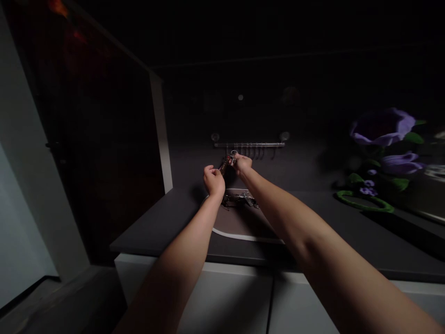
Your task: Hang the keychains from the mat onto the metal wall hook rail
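"Keyring (234,152) first: where is it?"

"Up between the two hands, clear of the counter (156,222), with the hooks (257,154) of a clear rail (267,145) behind it."

"And the fingers?"

"On the right hand (244,163), thumb and fingers are pinched together, holding the ring. The left hand (213,180) has its fingers curled in narrow beside a dark, brownish piece (223,168) that hangs from the ring. I cannot tell whether they grip it or merely touch it."

"What containers do you see?"

"A tray (229,235) on the counter, below the hands, brownish inside with a white rim rounded at the corner. Small metal things (245,199) lie in a tangle toward its back, some dark, some silvery. The forearms cover part of it, and it's too dim to name each piece."

"Anything else?"

"A pale vessel (424,199) at the far right, cut off by the edge; I can't make out its contents. Purple flowers (399,129) stand near it, a green ring (384,204) at their foot."

"Any label you can read?"

"Whatever is marked on the metal or the dangling piece is too small and dark to tell."
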`<move>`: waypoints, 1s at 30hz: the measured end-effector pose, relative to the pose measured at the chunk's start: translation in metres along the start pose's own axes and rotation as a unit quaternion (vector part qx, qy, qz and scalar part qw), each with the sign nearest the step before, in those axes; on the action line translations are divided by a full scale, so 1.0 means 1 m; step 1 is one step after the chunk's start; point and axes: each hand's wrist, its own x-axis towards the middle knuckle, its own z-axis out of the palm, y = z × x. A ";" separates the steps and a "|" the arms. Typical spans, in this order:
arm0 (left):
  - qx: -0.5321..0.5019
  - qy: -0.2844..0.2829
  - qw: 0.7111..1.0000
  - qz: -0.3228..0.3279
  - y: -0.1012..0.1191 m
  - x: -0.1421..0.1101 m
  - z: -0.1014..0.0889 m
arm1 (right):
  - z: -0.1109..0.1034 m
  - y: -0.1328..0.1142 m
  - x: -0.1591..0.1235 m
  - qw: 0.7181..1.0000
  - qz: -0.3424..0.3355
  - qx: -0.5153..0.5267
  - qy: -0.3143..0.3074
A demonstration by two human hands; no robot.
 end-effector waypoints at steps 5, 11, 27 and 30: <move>0.011 -0.001 1.000 -0.005 0.001 0.001 -0.001 | -0.001 -0.001 0.000 1.000 0.008 -0.007 -0.002; 0.022 -0.005 1.000 -0.005 0.001 0.001 -0.002 | -0.007 0.009 0.003 0.999 0.001 -0.038 0.010; 0.012 -0.002 1.000 -0.019 -0.002 0.000 0.001 | -0.036 0.002 0.006 0.982 -0.035 -0.182 -0.029; 0.012 -0.016 1.000 -0.018 -0.002 -0.001 0.002 | -0.043 -0.002 0.002 0.978 -0.024 -0.200 -0.045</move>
